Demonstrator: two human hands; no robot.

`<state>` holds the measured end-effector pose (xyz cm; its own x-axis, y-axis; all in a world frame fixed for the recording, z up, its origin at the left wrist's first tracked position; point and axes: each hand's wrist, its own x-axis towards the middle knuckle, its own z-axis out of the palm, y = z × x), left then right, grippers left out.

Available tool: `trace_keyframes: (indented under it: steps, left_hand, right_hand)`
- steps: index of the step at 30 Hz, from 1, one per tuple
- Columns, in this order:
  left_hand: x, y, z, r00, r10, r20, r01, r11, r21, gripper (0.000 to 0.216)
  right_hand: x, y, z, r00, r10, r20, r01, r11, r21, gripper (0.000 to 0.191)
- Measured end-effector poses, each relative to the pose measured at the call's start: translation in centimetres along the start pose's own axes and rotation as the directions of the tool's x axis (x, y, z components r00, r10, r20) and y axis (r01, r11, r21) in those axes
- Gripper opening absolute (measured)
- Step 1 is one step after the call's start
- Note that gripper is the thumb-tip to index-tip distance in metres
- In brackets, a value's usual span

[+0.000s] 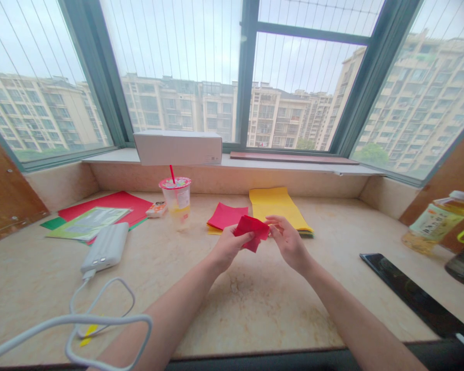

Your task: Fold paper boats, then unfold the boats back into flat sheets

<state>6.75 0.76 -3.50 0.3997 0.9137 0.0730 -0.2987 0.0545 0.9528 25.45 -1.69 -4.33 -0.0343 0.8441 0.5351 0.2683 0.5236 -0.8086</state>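
A folded piece of red paper (252, 226) is held up over the counter between both hands. My left hand (232, 246) grips it from the left, thumb on the near face. At its right edge, my right hand (288, 239) has thumb and index finger close together by the paper; whether they pinch the edge is hard to make out. Just behind lies a stack of red square paper (226, 214) with a yellow edge below it. To its right rests a larger yellow sheet pile (280, 208), with a dark green edge under it.
On the left are a white power bank (106, 247) with a looping cable (112, 319), red sheets (112, 203) and a plastic cup with a straw (177, 201). A black phone (412, 291) and a drink bottle (435, 224) are on the right. A white box (178, 148) stands on the sill.
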Motion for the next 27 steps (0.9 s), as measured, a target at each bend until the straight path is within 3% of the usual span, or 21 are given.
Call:
trace_keyframes:
  steps: [7, 18, 24, 27]
  left_hand:
    - [-0.4, 0.2, 0.2, 0.999, -0.013, 0.029, 0.013, 1.000, 0.026, 0.043]
    - [-0.7, 0.4, 0.6, 0.998, -0.036, 0.058, 0.033, 0.998, 0.045, 0.043]
    - [-0.3, 0.1, 0.1, 1.000, -0.009, 0.030, 0.004, 0.989, 0.148, 0.034]
    - [-0.4, 0.1, 0.1, 0.999, 0.025, 0.045, -0.035, 0.973, 0.226, 0.026]
  right_hand:
    - [-0.2, -0.8, 0.4, 0.998, 0.026, 0.066, -0.023, 0.999, -0.044, 0.030]
    - [-0.2, -0.3, 0.4, 0.998, 0.045, -0.051, -0.046, 0.999, -0.016, 0.036]
    - [-0.4, -1.6, 0.1, 0.998, -0.066, -0.003, 0.065, 0.984, -0.166, 0.032]
    - [-0.3, -1.8, 0.2, 1.000, -0.015, -0.011, 0.012, 0.974, -0.226, 0.033]
